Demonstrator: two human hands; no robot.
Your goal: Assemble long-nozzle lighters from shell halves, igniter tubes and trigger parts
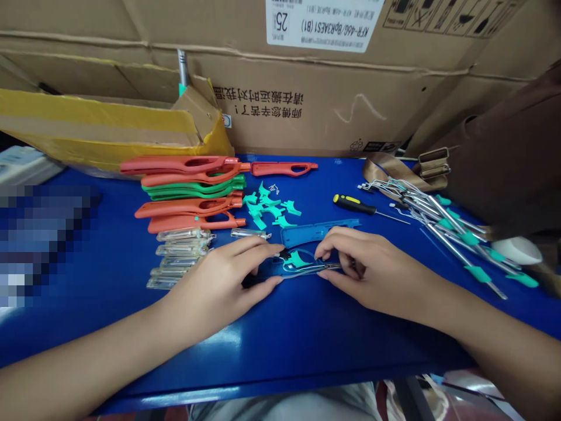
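Though half-hidden, blue plastic housing (268, 269)

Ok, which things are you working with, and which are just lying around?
Being handled: blue plastic handle shell between left hand and right hand, with teal plastic clip inside.
Lying about: orange plastic handles, green plastic handles, black-and-yellow screwdriver, steel rods with teal sleeves, brown cardboard box.

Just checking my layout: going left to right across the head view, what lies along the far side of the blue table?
Orange plastic handles → teal plastic pieces → screwdriver → metal rods with teal sleeves
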